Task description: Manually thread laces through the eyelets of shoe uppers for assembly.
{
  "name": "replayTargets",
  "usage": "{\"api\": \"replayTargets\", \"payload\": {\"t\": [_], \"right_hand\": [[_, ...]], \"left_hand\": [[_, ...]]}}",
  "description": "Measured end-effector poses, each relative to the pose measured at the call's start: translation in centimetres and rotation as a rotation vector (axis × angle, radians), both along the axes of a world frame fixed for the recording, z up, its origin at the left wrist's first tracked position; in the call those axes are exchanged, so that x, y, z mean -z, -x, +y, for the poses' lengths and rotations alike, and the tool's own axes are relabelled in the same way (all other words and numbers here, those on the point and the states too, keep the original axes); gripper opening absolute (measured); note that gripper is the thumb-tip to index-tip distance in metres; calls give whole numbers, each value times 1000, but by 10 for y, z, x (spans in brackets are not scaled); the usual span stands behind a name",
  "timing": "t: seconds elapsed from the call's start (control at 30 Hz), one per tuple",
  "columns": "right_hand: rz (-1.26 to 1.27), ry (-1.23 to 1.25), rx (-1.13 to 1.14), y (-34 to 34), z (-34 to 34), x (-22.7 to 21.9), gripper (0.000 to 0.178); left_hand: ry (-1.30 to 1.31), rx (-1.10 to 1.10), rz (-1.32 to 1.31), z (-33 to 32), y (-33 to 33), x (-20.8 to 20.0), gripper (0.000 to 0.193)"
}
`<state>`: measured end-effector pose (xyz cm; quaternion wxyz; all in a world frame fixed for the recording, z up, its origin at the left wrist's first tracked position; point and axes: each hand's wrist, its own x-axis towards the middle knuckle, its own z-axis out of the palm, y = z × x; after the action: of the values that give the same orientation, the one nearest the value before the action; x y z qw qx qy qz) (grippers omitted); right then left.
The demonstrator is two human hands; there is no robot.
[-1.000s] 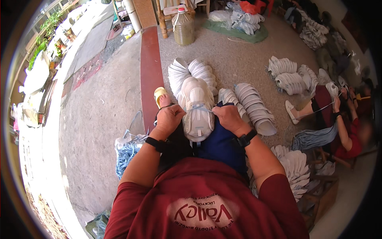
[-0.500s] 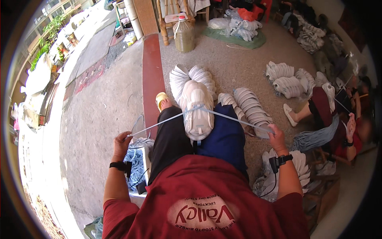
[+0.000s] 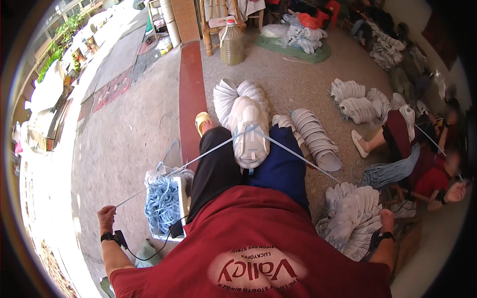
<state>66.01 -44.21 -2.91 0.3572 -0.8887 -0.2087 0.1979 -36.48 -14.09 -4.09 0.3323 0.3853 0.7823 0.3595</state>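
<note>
A beige-white sneaker [image 3: 250, 151] sits between my knees, its heel end toward me. From the middle of its front, a pale blue shoelace [image 3: 214, 147] runs out to both sides in a wide V. At the far left, my left hand [image 3: 106, 218] is closed on one lace end, pulled out past the box of laces. My right hand [image 3: 387, 220] is closed low on the right, beside a heap of white shoe uppers [image 3: 350, 216]. The other lace half leads toward it, but its last stretch is hard to see against the uppers.
A white box [image 3: 183, 201] of tangled blue laces [image 3: 163, 206] stands by my left thigh. Stacked uppers [image 3: 318, 141] lie beyond my right knee, with another fan [image 3: 241, 97] ahead. A co-worker [image 3: 432, 174] sits at right. A liquid-filled jug [image 3: 231, 44] stands ahead.
Both hands have swung outward and back toward my body, drawing the two lace halves much longer. The co-worker's arm at right has also moved outward.
</note>
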Motion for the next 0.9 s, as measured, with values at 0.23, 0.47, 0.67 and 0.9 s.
{"api": "replayTargets", "payload": {"t": [0.23,0.47,0.67,0.9], "right_hand": [[56,120,169,-16,-98,0,14],[155,739,-69,39,11,29,27],[867,-14,-584,157,255,30,22],[387,131,-1637,291,414,-39,11]], "left_hand": [[150,-189,112,-47,62,11,3],[440,-156,420,-25,-7,121,25],[201,279,-805,103,-256,41,11],[445,1119,-689,164,-424,-52,14]]}}
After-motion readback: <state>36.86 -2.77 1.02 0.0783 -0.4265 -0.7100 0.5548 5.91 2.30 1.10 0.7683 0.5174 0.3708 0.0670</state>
